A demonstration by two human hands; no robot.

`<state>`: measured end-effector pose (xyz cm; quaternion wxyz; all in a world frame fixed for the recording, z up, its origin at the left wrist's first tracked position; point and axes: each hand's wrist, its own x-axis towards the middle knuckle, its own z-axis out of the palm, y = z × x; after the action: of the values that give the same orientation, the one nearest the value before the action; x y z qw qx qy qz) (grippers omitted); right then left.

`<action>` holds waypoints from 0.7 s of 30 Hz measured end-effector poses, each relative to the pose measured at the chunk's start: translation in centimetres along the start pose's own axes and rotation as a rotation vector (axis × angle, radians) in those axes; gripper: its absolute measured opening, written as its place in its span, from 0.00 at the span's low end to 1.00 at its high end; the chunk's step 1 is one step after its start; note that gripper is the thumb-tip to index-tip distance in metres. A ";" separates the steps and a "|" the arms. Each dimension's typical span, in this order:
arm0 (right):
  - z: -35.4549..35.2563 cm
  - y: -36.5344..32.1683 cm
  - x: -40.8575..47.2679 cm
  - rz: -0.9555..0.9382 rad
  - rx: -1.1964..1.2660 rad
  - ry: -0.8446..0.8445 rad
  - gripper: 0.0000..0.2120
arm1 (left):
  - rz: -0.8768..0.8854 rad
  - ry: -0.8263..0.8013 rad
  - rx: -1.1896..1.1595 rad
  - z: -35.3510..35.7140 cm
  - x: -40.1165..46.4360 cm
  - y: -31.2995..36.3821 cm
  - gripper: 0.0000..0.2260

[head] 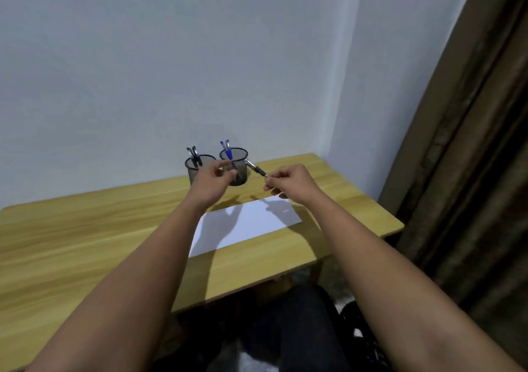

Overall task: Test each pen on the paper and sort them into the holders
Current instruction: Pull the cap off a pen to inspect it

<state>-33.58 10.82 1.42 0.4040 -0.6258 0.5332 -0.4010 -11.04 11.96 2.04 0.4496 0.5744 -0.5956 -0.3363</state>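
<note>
You are sitting at a wooden desk (85, 228) set against a pale wall (171, 57), both bare forearms reaching out over a white paper (257, 223) lying flat on the desktop. Your right hand (288, 181) is hovering above the paper's far right corner, its fingers pinched together on the end of a dark pen (255, 168) that is pointing up and left, its silvery far end just beside the rim of the right holder (238, 168). Your left hand (214, 178) is raised in front of the two black mesh holders, its fingers curling toward the thumb; whether they are gripping anything you cannot tell from here, as a thin dark shape near them is blurring into the mesh behind. The right holder is carrying blue pens (227, 150) leaning up out of its left side, while the left holder (195, 168), just beside it and partly hidden by your left hand, is carrying black pens (193, 156). Both holders are standing upright near the desk's back edge. Shadows of both hands are falling across the paper. A brown curtain (471, 143) is hanging at the right.
</note>
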 end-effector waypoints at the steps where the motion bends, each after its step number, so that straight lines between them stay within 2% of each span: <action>1: -1.6 0.9 -0.2 0.019 0.028 0.093 0.03 | 0.021 -0.012 0.062 1.5 0.1 0.4 0.20; 6: -10.3 6.7 -2.3 0.102 0.134 0.614 0.03 | 0.185 -0.151 0.253 11.0 0.1 2.8 0.19; 10: -16.3 12.2 -6.2 0.192 0.164 0.851 0.06 | 0.337 -0.299 0.427 19.5 -1.3 4.4 0.21; 16: -20.3 23.5 -12.9 0.462 0.153 1.001 0.03 | 0.515 -0.494 0.655 28.8 -2.3 4.1 0.27; 19: -20.2 29.1 -15.6 0.663 0.112 0.951 0.07 | 0.568 -0.477 0.753 31.4 -1.9 3.4 0.26; 21: -19.7 31.8 -16.7 0.732 0.079 0.907 0.10 | 0.593 -0.481 0.832 32.4 -1.3 2.5 0.25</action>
<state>-64.75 22.48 -22.55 0.2710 -0.1510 0.8191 -0.4826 -41.94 9.81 -7.86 0.1119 0.4186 -0.8996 -0.0540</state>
